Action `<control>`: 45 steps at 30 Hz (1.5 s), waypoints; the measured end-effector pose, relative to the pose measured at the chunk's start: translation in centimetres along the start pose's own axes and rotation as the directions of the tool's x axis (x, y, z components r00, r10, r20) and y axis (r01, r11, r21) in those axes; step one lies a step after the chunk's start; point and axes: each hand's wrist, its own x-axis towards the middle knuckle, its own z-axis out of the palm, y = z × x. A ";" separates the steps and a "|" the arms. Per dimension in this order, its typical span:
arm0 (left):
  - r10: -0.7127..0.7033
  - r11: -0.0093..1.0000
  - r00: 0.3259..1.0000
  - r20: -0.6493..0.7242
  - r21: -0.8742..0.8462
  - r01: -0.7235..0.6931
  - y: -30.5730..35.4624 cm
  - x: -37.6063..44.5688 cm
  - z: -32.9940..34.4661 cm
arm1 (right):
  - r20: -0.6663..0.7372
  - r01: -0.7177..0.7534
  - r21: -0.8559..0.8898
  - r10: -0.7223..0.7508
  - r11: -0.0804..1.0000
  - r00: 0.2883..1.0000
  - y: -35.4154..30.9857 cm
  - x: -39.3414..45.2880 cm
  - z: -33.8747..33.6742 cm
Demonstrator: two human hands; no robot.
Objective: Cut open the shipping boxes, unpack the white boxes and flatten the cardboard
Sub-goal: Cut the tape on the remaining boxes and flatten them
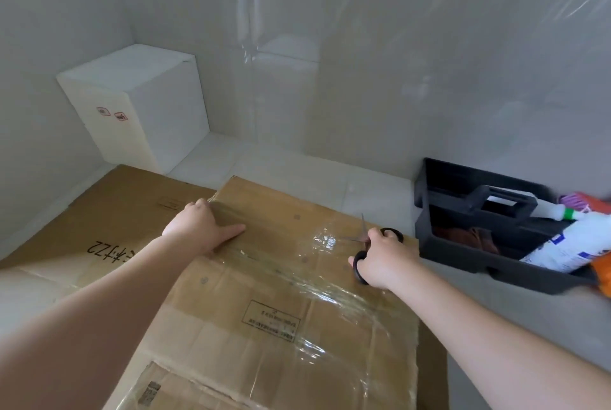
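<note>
A taped cardboard shipping box (pixel 264 304) stands in front of me, its top crossed by shiny clear tape. My left hand (pixel 201 228) presses flat on the far left part of the top, fingers straight. My right hand (pixel 383 257) grips black-handled scissors (pixel 367 244) at the box's right edge, blades spread and pointing toward the taped seam. A white box (pixel 139 105) with two small red labels stands in the back left corner. A flattened sheet of cardboard (pixel 109 211) lies on the floor to the left, partly under the box.
A black plastic caddy (pixel 469 211) with a handle sits at the right against the wall, holding bottles and orange and purple items. Glossy grey walls close in on the left and behind. Pale tiled floor (pixel 297 165) shows between the box and the wall.
</note>
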 end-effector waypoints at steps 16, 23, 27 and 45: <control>0.039 0.998 0.999 -0.023 0.044 -0.038 1.5 -0.8 0.7 | -0.263 0.092 0.340 0.001 0.936 0.965 3.0 -4.0 4.0; -0.198 0.977 0.976 -0.086 0.057 0.203 -4.5 -3.1 -1.3 | -0.436 0.357 0.246 -0.226 0.901 0.871 -2.1 1.0 -1.1; -0.321 0.944 0.942 -0.100 0.040 0.327 -6.8 -6.2 -1.6 | -0.477 0.536 0.232 -0.385 0.812 0.790 -6.8 4.7 -4.5; -0.073 0.979 0.988 -0.136 0.178 0.097 -7.1 -3.2 -1.2 | -0.352 0.471 0.192 -0.388 0.861 0.852 -4.3 1.3 1.8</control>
